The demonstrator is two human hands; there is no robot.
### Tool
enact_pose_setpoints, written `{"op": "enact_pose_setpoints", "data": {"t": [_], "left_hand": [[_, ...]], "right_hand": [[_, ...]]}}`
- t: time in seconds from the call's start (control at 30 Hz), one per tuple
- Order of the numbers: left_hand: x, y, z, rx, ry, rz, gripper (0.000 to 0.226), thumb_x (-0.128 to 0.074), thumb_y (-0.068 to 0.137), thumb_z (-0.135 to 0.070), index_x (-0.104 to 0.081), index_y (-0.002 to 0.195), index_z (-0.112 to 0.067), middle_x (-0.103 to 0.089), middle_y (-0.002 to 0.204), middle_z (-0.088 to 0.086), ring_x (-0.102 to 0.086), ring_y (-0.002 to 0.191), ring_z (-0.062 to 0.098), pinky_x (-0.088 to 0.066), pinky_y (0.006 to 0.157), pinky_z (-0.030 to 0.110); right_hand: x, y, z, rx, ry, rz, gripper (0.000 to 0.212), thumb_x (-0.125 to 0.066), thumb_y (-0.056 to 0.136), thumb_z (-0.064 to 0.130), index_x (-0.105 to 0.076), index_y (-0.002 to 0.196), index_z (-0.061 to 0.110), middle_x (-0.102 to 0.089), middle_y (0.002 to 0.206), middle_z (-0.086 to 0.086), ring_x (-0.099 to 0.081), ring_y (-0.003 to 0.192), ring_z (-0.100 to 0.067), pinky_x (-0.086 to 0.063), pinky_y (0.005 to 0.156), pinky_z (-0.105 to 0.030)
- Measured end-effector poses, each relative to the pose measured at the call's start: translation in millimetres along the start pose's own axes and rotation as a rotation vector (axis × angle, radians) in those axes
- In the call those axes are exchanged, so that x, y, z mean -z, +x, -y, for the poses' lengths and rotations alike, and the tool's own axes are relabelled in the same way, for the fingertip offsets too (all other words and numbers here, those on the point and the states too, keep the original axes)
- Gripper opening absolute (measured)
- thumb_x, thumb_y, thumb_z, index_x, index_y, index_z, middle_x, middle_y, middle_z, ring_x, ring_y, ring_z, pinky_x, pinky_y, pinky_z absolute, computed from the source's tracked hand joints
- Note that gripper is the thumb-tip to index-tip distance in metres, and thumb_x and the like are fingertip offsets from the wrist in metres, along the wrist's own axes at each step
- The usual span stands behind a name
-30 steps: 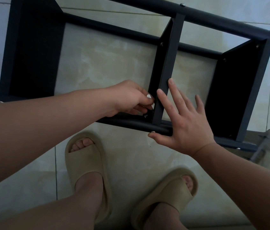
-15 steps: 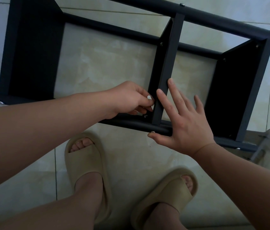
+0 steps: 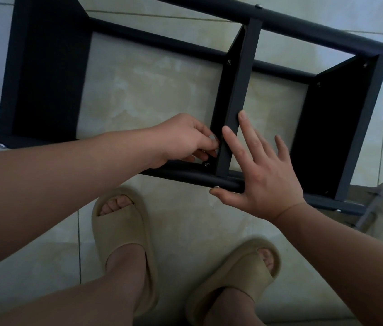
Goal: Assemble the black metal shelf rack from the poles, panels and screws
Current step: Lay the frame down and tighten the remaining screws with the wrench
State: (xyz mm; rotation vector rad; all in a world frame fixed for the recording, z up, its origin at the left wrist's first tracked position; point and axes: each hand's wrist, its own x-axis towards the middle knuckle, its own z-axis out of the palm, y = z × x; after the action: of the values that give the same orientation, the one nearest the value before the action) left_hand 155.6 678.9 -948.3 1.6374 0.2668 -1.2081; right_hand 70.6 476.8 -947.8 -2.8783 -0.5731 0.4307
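Sideways on the tiled floor [image 3: 153,95] lies the black shelf rack [image 3: 44,74]; left hand [image 3: 183,137] curls fingertips against the near end of its middle panel [image 3: 240,78], contents hidden; right hand [image 3: 263,182], spread, presses panel edge and near pole [image 3: 185,177].

three black panels [image 3: 235,90], three poles [image 3: 303,27] in view, two hands [image 3: 266,182], two beige slippers [image 3: 120,229]

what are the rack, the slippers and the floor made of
Rack: looks like metal with a matte black coat, given the round tubes, the thin folded edge of the middle panel and the silver screw heads.
Slippers: probably soft moulded foam or rubber; beige, matte, thick, seamless.
Floor: likely glazed ceramic tile; pale, marbled, with a faint sheen and grout lines.
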Motion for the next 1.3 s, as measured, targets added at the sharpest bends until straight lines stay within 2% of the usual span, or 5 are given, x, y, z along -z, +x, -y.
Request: {"op": "enact_pose_setpoints", "data": {"t": [0.27,0.43,0.8,1.0,1.3], "left_hand": [[-0.7,-1.0,-0.8,0.028,-0.039,0.026,0.013,-0.066,0.095,-0.027,-0.072,0.090,-0.016,-0.077,0.086,-0.002,-0.071,0.076,0.007,-0.051,0.069,0.023],[-1.1,-1.8,-2.9,0.023,-0.044,0.044,0.017,-0.061,0.098,-0.023,-0.068,0.086,-0.014,-0.074,0.072,-0.005,-0.068,0.074,0.006,-0.050,0.058,0.015],[4.0,-3.7,-4.9,0.006,0.035,0.090,0.017,-0.057,0.101,-0.021,-0.066,0.087,-0.018,-0.076,0.080,-0.006,-0.068,0.084,0.007,-0.049,0.074,0.022],[9.1,-7.2,-3.0,0.008,0.083,0.115,0.016,-0.056,0.101,-0.020,-0.065,0.088,-0.017,-0.077,0.089,-0.001,-0.070,0.092,0.007,-0.049,0.087,0.030],[15.2,-13.5,-2.8,-0.004,0.173,0.136,0.013,-0.058,0.100,-0.019,-0.065,0.089,-0.020,-0.077,0.088,-0.006,-0.068,0.083,-0.002,-0.047,0.084,0.030]], "right_hand": [[0.5,0.2,0.8,-0.001,0.004,0.006,0.101,-0.042,0.083,0.083,-0.013,0.162,0.026,0.000,0.171,-0.006,-0.041,0.143,-0.038,-0.030,0.110,-0.070],[1.0,0.1,1.7,-0.001,0.007,0.002,0.102,-0.044,0.083,0.082,-0.014,0.162,0.026,-0.002,0.171,-0.007,-0.044,0.140,-0.038,-0.031,0.109,-0.071],[1.7,0.7,0.7,-0.002,-0.004,0.011,0.101,-0.041,0.084,0.083,-0.012,0.162,0.027,-0.002,0.171,-0.007,-0.042,0.142,-0.038,-0.029,0.109,-0.072],[0.4,1.1,-1.1,-0.003,-0.040,0.011,0.102,-0.039,0.083,0.085,-0.010,0.163,0.028,-0.002,0.171,-0.006,-0.023,0.153,-0.035,-0.022,0.110,-0.076],[-2.4,1.5,-1.4,-0.007,-0.078,-0.005,0.102,-0.036,0.083,0.087,-0.009,0.163,0.029,-0.004,0.171,-0.005,-0.013,0.156,-0.033,-0.019,0.108,-0.079]]}}
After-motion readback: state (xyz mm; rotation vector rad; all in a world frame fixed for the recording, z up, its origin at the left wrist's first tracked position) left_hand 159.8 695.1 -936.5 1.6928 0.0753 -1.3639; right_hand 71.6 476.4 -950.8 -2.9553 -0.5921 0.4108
